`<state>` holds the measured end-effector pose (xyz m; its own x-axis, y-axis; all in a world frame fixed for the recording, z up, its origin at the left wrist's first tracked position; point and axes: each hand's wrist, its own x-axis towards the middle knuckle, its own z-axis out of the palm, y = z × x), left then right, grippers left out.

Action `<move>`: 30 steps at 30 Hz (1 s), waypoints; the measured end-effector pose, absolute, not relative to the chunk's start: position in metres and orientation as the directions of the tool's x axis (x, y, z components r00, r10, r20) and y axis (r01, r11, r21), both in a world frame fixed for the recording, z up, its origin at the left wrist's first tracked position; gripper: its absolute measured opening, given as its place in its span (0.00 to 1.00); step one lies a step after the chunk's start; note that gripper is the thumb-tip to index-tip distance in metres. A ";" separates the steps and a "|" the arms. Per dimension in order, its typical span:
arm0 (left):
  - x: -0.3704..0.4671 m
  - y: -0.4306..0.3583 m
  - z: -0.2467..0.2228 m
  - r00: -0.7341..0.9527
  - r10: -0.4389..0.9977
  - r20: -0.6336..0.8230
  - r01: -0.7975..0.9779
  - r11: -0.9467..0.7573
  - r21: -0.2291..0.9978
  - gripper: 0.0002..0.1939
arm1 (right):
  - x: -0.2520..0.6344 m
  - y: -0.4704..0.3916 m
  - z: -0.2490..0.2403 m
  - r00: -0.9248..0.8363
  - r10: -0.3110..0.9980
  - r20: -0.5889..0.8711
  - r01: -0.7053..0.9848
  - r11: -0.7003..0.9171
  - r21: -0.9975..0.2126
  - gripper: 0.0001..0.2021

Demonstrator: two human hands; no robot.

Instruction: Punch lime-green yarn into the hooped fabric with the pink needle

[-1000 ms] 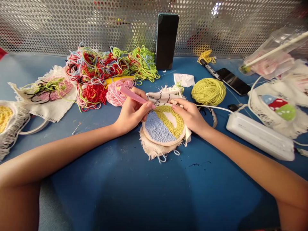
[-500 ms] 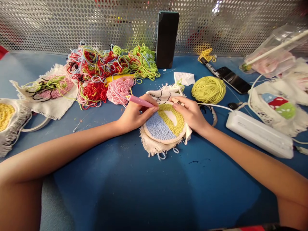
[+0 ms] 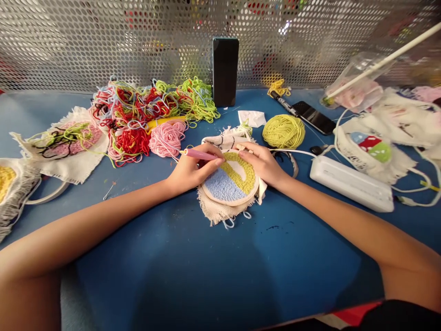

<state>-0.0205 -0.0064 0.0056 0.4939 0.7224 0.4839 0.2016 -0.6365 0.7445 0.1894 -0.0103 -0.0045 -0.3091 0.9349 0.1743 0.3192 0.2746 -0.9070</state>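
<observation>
An embroidery hoop [image 3: 237, 202] lies tilted on the blue table, stretched with cream cloth whose frayed edge sticks out below. Blue loops [image 3: 222, 185] fill its lower left; yellow-green loops [image 3: 248, 185] curve round a bare cream patch at the upper right. My left hand [image 3: 193, 170] is closed round a pink punch needle [image 3: 200, 155], pen-fashion, at the hoop's upper left; its tip is hidden behind my fingers. My right hand [image 3: 263, 165] grips the hoop's upper right rim, thumb on top, with the other fingers mostly hidden. Light blue yarn ends poke out under the cloth.
Behind the hoop are a tangled yarn heap [image 3: 144, 105], a pink yarn ball [image 3: 168, 138], a yellow-green yarn ball [image 3: 284, 131] and a standing phone [image 3: 225, 71]. To the right lie a white power strip [image 3: 351, 183], cables and another phone [image 3: 314, 117]. Worked cloth [image 3: 74, 138] lies left.
The camera view has shifted, so the things on the table appear moved left, the far ones lower too. Both hands keep their holds on the punch needle and hoop.
</observation>
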 end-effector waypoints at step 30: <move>-0.025 -0.006 -0.010 0.294 0.795 0.530 -0.046 -0.542 0.839 0.09 | 0.189 -0.010 -0.007 -0.289 0.946 0.147 0.304 0.236 -0.923 0.14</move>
<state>-0.0252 -0.0057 -0.0103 0.2942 0.7953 0.5301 -0.0460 -0.5422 0.8390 0.1895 -0.0101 -0.0072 -0.2890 0.9460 0.1467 0.3040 0.2360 -0.9230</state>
